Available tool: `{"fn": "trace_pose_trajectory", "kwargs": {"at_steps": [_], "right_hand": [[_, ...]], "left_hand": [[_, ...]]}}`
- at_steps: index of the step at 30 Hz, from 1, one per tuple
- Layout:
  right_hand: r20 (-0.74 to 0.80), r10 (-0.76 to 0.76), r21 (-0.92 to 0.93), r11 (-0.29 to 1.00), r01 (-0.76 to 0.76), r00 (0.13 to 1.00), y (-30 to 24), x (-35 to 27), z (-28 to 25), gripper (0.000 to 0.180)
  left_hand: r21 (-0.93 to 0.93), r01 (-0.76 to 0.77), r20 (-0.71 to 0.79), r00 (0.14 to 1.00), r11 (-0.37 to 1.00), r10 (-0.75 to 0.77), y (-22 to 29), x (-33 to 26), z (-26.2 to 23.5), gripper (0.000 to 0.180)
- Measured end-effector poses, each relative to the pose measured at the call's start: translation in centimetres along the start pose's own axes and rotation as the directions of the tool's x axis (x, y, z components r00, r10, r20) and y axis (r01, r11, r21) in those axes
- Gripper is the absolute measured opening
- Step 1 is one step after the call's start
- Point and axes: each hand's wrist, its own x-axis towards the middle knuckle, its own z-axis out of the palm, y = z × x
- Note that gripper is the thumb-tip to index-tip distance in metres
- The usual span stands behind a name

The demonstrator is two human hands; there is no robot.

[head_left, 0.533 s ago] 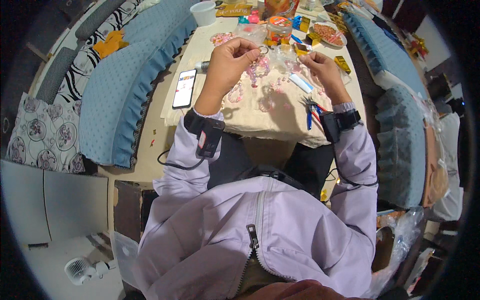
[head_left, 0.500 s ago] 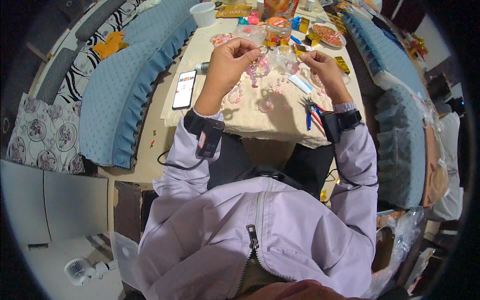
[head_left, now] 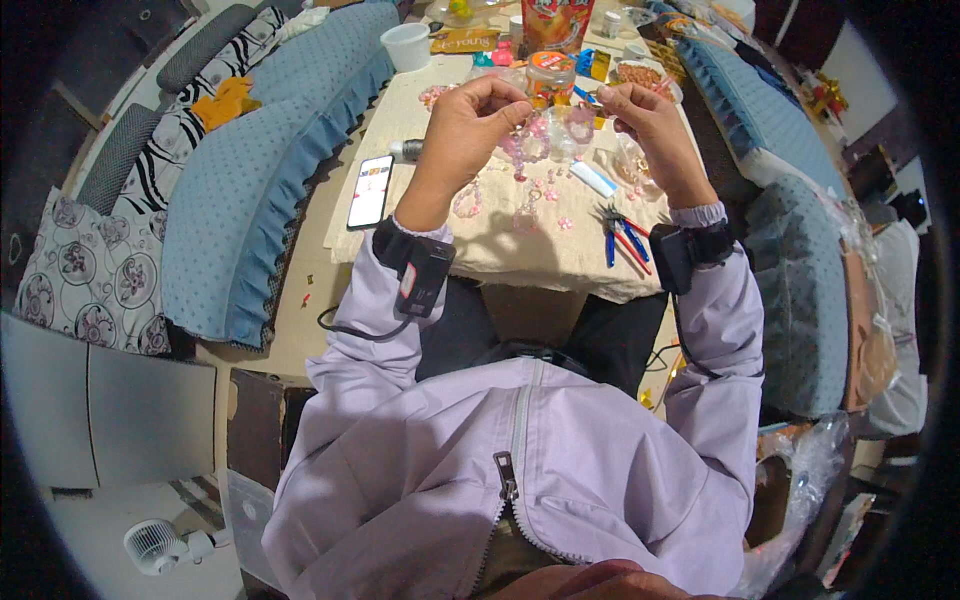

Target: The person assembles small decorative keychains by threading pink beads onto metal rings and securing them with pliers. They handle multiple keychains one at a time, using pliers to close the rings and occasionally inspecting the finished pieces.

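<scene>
Both of my hands are raised over the cloth-covered table (head_left: pixel 560 265), fingertips facing each other. My left hand (head_left: pixel 462 142) pinches a small metal ring, now mostly hidden by the fingers. Just below it is a pink and purple beaded strand (head_left: pixel 518 160); whether it hangs from the ring or lies on the cloth is unclear. My right hand (head_left: pixel 655 135) is closed in a pinch, and what it holds is too small to make out. On the cloth lie a pink beaded loop (head_left: pixel 467 198), small pink flower pieces (head_left: pixel 565 223) and pliers (head_left: pixel 625 243) with red and blue handles.
A lit phone (head_left: pixel 370 195) lies at the table's left, near a dark spool-like cylinder (head_left: pixel 405 150). A white-and-blue packet (head_left: pixel 594 178) is at the centre right. Farther back stand a white tub (head_left: pixel 409 50), a clear jar (head_left: pixel 550 78) and a red pouch (head_left: pixel 555 25). Blue sofas (head_left: pixel 270 190) flank the table.
The metal ring, visible at my left fingertips before, is now mostly covered. My right hand has come slightly closer to the left, and its fingers are curled higher. The view has shifted slightly.
</scene>
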Motion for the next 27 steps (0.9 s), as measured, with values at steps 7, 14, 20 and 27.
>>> {"fn": "trace_pose_trajectory", "kwargs": {"at_steps": [7,14,20,27], "right_hand": [[0.078,-0.059,-0.017,0.998,0.061,0.995,-1.3,-0.3,-0.1,0.023],[0.109,-0.117,-0.006,0.993,0.119,0.987,-2.0,-0.6,0.0,0.023],[0.059,-0.165,0.021,0.986,0.164,0.984,-2.3,-1.1,0.4,0.024],[0.101,-0.295,-0.042,0.953,0.301,0.950,-3.0,-1.4,0.2,0.018]], "left_hand": [[0.039,0.009,0.036,0.999,0.999,-0.010,0.7,0.1,-0.1,0.015],[0.019,-0.022,0.056,0.998,1.000,0.021,1.2,-0.1,0.4,0.011],[-0.011,-0.014,0.059,0.998,1.000,0.015,1.6,-0.3,0.4,0.011],[-0.009,-0.035,0.050,0.998,0.999,0.036,1.9,-0.5,0.6,0.013]]}}
